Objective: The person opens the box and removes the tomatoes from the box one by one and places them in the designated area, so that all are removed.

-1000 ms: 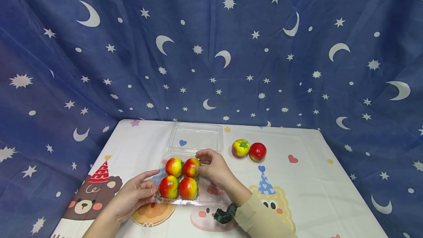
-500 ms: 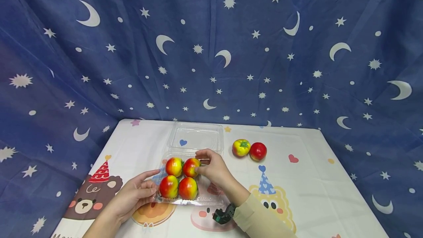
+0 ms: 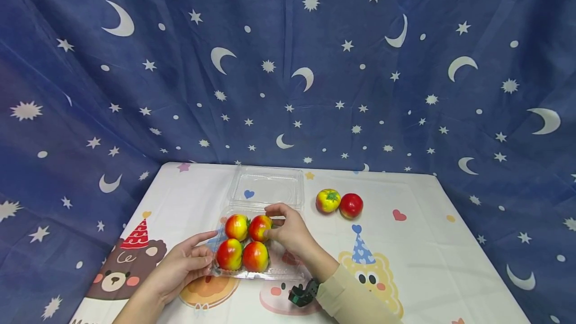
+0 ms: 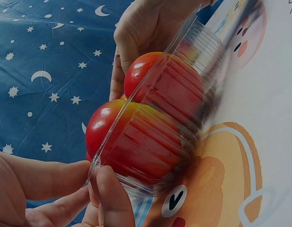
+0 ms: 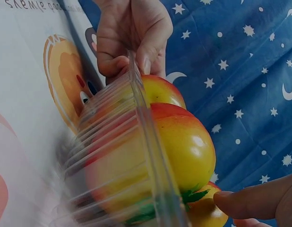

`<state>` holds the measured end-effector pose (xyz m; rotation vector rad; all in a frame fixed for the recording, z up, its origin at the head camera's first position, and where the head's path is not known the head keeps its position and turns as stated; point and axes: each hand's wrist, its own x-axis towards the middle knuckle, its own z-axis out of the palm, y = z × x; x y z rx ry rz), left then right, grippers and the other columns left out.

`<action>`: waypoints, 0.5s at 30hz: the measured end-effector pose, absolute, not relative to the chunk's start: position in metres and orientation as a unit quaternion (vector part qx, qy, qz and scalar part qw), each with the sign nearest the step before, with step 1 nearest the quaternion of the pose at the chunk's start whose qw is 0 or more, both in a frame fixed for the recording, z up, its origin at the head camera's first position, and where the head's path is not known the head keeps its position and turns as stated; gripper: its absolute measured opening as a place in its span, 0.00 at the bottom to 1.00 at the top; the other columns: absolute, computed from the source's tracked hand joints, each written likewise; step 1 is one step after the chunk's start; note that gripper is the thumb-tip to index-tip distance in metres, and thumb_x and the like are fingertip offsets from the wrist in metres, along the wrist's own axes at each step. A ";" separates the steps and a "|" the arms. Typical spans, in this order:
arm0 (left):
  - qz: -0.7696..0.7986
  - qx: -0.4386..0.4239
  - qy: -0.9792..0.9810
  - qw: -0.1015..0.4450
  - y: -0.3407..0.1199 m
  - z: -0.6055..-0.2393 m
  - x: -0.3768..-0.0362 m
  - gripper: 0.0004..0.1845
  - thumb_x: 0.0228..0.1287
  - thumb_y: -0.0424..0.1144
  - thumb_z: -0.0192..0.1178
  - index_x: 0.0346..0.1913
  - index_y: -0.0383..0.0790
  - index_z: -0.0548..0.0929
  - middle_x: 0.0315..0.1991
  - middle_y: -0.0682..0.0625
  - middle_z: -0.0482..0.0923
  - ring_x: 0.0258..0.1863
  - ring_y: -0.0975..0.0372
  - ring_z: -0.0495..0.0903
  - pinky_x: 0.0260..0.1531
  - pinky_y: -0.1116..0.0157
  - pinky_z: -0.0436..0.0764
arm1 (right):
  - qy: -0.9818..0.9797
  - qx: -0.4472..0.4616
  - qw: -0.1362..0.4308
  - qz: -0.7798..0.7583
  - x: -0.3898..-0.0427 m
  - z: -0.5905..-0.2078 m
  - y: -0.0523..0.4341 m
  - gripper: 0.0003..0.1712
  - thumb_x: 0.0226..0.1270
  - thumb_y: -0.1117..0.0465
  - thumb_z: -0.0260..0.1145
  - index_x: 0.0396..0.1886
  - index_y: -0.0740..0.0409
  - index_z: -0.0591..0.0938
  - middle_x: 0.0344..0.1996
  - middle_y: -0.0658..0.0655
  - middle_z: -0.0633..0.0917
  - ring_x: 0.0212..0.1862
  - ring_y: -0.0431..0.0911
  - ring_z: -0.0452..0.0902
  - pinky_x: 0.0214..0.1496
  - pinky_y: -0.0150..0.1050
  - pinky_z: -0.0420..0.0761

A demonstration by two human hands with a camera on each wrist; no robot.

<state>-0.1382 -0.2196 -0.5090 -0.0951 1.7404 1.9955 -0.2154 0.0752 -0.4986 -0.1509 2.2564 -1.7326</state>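
Four red-yellow fruits (image 3: 255, 256) sit in the clear box (image 3: 288, 273) on the desk (image 3: 418, 259). Your left hand (image 3: 182, 266) has its fingers pinching the left rim; your right hand (image 3: 292, 231) grips the rear-right fruit (image 3: 259, 227). Brace the rim; handle that fruit lightly.

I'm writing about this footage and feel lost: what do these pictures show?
No machine: a person works bare-handed. A head camera took the wide picture; one on each wrist, the close-ups. The left-hand grip pinches the edge of an open rectangular box of clear plastic. Inside sit four round red-and-yellow fruits; the right-hand grip holds the back right one. To the right, a round, mostly yellow fruit and a round red fruit lie on the white cartoon-print tablecloth.
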 end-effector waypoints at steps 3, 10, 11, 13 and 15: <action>0.731 -0.037 0.637 0.243 -0.219 -0.509 -0.138 0.44 0.75 0.32 0.64 0.86 0.36 0.52 0.38 0.55 0.81 0.36 0.62 0.83 0.47 0.67 0.89 | 0.788 -0.048 0.145 -0.597 -0.215 -0.499 0.073 0.33 0.60 0.73 0.75 0.66 0.54 0.82 0.65 0.57 0.82 0.66 0.58 0.82 0.67 0.54 0.86; 0.731 -0.039 0.637 0.242 -0.219 -0.509 -0.138 0.44 0.75 0.33 0.64 0.86 0.36 0.52 0.38 0.55 0.81 0.36 0.61 0.82 0.47 0.67 0.89 | 0.798 -0.043 0.137 -0.585 -0.214 -0.499 0.071 0.34 0.59 0.74 0.76 0.65 0.52 0.82 0.64 0.56 0.83 0.66 0.57 0.81 0.68 0.56 0.85; 0.731 -0.039 0.637 0.243 -0.219 -0.509 -0.138 0.44 0.75 0.33 0.64 0.86 0.36 0.52 0.38 0.54 0.81 0.36 0.61 0.82 0.47 0.67 0.89 | 0.799 -0.043 0.136 -0.585 -0.214 -0.499 0.071 0.34 0.59 0.74 0.76 0.65 0.52 0.82 0.64 0.56 0.83 0.66 0.57 0.81 0.68 0.56 0.85; 0.730 -0.039 0.637 0.244 -0.219 -0.509 -0.138 0.44 0.75 0.33 0.64 0.86 0.36 0.52 0.38 0.54 0.81 0.36 0.61 0.83 0.47 0.67 0.89 | 0.800 -0.043 0.134 -0.583 -0.213 -0.499 0.071 0.34 0.58 0.74 0.76 0.65 0.52 0.82 0.64 0.55 0.83 0.65 0.57 0.81 0.68 0.56 0.85; 0.730 -0.039 0.637 0.244 -0.219 -0.509 -0.138 0.44 0.75 0.33 0.64 0.86 0.36 0.52 0.38 0.54 0.81 0.36 0.61 0.83 0.48 0.67 0.89 | 0.800 -0.042 0.132 -0.583 -0.213 -0.499 0.071 0.34 0.58 0.73 0.76 0.65 0.52 0.83 0.63 0.55 0.83 0.65 0.56 0.81 0.68 0.56 0.85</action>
